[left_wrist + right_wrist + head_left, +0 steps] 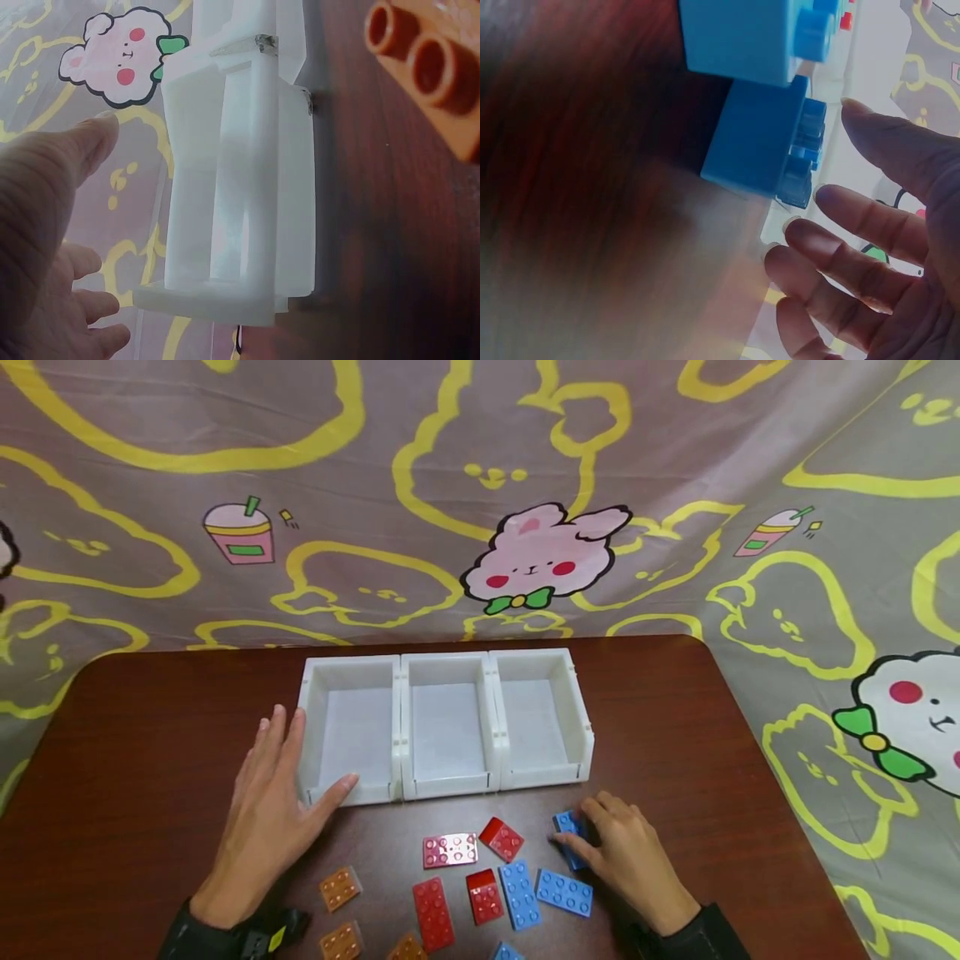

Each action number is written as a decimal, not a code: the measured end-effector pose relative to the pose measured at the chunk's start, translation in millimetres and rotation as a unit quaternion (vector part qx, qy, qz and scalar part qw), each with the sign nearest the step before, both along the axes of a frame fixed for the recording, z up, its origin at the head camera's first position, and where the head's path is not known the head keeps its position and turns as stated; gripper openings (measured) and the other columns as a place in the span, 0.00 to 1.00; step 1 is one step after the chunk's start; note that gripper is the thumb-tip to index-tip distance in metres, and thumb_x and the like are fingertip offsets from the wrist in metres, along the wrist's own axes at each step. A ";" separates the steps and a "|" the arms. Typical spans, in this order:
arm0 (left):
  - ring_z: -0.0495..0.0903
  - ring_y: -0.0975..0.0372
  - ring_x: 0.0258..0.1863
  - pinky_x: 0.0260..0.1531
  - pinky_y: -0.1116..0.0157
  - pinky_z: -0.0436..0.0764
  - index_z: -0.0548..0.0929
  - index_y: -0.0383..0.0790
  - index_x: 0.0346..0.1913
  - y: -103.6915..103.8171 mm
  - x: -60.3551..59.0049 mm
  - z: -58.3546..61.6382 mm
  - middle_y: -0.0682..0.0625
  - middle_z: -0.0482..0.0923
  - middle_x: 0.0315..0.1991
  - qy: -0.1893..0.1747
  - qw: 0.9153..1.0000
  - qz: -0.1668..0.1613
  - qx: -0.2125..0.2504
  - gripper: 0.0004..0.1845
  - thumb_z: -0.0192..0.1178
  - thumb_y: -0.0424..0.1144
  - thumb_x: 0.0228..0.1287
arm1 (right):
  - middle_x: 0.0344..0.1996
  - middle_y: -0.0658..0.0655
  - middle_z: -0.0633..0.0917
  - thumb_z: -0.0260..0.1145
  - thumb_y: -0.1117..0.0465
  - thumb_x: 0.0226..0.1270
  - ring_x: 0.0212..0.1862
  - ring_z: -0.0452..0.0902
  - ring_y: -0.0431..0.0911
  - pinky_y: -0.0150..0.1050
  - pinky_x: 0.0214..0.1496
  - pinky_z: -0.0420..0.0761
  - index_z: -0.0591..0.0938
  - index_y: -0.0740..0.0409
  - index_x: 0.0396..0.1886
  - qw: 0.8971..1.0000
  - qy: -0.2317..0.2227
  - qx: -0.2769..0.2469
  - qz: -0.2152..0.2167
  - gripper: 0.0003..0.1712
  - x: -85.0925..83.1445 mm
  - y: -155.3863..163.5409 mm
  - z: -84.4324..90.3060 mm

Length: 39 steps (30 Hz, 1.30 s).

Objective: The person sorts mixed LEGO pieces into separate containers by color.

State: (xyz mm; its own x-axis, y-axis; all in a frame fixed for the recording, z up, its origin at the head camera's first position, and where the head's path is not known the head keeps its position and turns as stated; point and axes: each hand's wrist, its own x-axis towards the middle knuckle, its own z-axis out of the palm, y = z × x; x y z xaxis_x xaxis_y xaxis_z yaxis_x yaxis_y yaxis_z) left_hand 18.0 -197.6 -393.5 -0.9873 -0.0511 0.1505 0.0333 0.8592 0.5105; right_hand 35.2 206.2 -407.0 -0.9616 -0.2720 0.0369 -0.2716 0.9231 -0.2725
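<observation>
Brown tabletop: right hand's [633, 860] grip touches blue brick [570, 837] at fingertips.

My head camera looks forward and down over the dark brown wooden worktop [135, 743]. My left wrist view sits low, close against the white three-compartment plastic tray [446, 727] [240, 187], which both share. My right wrist view hugs a blue studded plastic brick [757, 139] [567, 827].
</observation>
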 end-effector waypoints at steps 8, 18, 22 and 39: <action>0.43 0.35 0.84 0.72 0.27 0.51 0.48 0.38 0.85 0.2 -22.7 5.4 0.32 0.40 0.85 0.020 0.999 -0.021 0.013 0.55 0.68 0.59 0.68 | 0.31 0.51 0.82 0.85 0.52 0.54 0.31 0.76 0.41 0.43 0.37 0.81 0.86 0.57 0.40 1.000 0.008 0.008 0.018 0.21 2.9 -4.3 -2.3; 0.39 0.35 0.84 0.74 0.27 0.49 0.46 0.37 0.85 3.7 -71.2 4.4 0.32 0.35 0.85 -0.034 0.998 -0.050 0.013 0.50 0.56 0.62 0.76 | 0.37 0.50 0.88 0.84 0.63 0.54 0.41 0.84 0.42 0.41 0.40 0.79 0.86 0.53 0.40 0.996 0.036 -0.034 0.069 0.17 4.7 -5.1 -5.8; 0.40 0.35 0.84 0.71 0.25 0.53 0.45 0.36 0.85 4.8 -82.1 1.8 0.33 0.38 0.86 -0.055 0.997 -0.052 -0.010 0.50 0.55 0.63 0.77 | 0.41 0.50 0.90 0.82 0.64 0.56 0.46 0.86 0.44 0.43 0.43 0.80 0.87 0.52 0.43 0.994 0.036 -0.050 0.095 0.16 3.4 -5.9 -6.7; 0.60 0.28 0.73 0.56 0.29 0.73 0.42 0.41 0.86 6.0 -88.0 0.5 0.39 0.38 0.87 -0.083 0.995 -0.034 -0.043 0.50 0.52 0.64 0.77 | 0.47 0.52 0.91 0.81 0.68 0.56 0.53 0.87 0.48 0.51 0.52 0.82 0.88 0.53 0.41 0.985 0.051 -0.090 0.134 0.14 5.0 -13.2 -4.6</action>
